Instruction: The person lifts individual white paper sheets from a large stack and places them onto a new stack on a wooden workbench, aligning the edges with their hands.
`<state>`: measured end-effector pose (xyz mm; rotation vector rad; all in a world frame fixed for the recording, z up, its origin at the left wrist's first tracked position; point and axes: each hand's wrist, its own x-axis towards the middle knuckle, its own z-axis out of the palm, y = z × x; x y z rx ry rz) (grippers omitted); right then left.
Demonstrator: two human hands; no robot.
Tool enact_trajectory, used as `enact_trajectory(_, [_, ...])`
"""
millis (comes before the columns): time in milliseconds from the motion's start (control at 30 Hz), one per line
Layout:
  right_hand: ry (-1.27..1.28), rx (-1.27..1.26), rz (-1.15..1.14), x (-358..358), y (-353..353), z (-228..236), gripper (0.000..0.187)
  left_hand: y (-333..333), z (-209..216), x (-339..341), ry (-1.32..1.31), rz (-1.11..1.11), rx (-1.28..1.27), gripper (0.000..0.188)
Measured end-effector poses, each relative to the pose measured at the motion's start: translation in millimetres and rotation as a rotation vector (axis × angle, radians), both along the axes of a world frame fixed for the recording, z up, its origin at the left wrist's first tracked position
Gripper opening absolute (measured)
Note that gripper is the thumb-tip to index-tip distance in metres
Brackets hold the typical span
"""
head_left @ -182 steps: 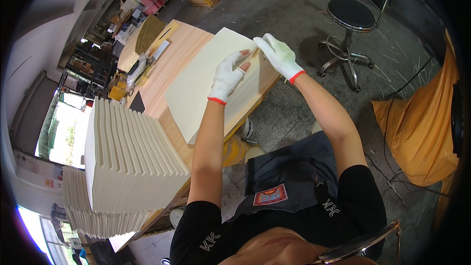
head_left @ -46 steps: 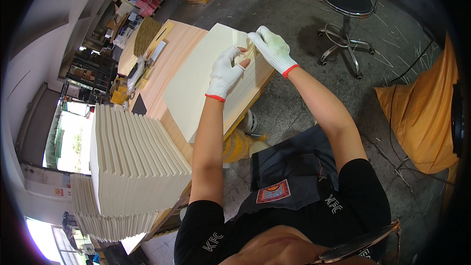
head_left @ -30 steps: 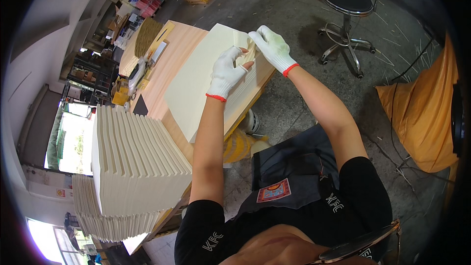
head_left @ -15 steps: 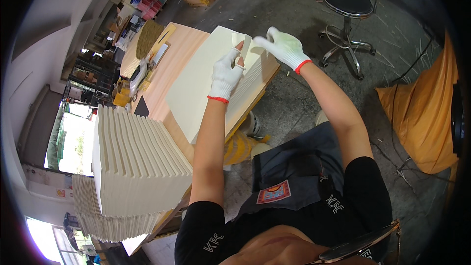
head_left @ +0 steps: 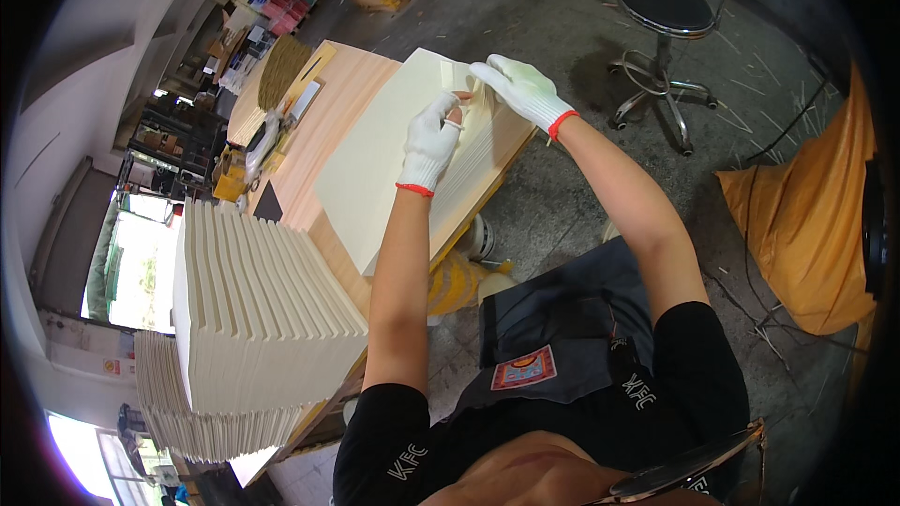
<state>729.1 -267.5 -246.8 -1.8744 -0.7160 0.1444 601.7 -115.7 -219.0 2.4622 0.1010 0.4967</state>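
A thick stack of cream paper sheets [head_left: 384, 155] lies at the near edge of the wooden table. My left hand [head_left: 433, 139], in a white knit glove with bare thumb and fingertip, rests on the top sheet near the stack's right edge. Its thumb and forefinger are a little apart. Gloved in white with a red cuff, my right hand [head_left: 523, 92] lies with fingers stretched out over the far right corner of the stack. The sheet edges under it look fanned and bent. A small pale flap stands beside the left fingertips; whether it belongs to a sheet I cannot tell.
A tall stack of cream folded sheets [head_left: 272, 319] stands on the table at left. Farther back are a brown bundle [head_left: 279, 73] and a yellow tape roll [head_left: 230, 187]. A black swivel stool [head_left: 666, 5] stands at far right, an orange cover [head_left: 797, 215] nearer.
My right hand has moved left and down onto the stack's corner, its fingers now straighter. The left forefinger has drawn in slightly toward the thumb.
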Motion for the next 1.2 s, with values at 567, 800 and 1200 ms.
enact_trajectory(567, [-0.002,0.043,-0.039,-9,-2,-4,0.055,-1,3,0,0.049,-0.013,-0.084,0.033])
enact_trajectory(800, [-0.068,0.004,-0.060,-9,2,-7,0.055,10,-12,6,-0.087,-0.061,0.025,0.031])
enact_trajectory(1200, [-0.103,0.046,-0.099,-9,2,-13,0.051,-10,9,-1,0.140,0.030,-0.130,0.032])
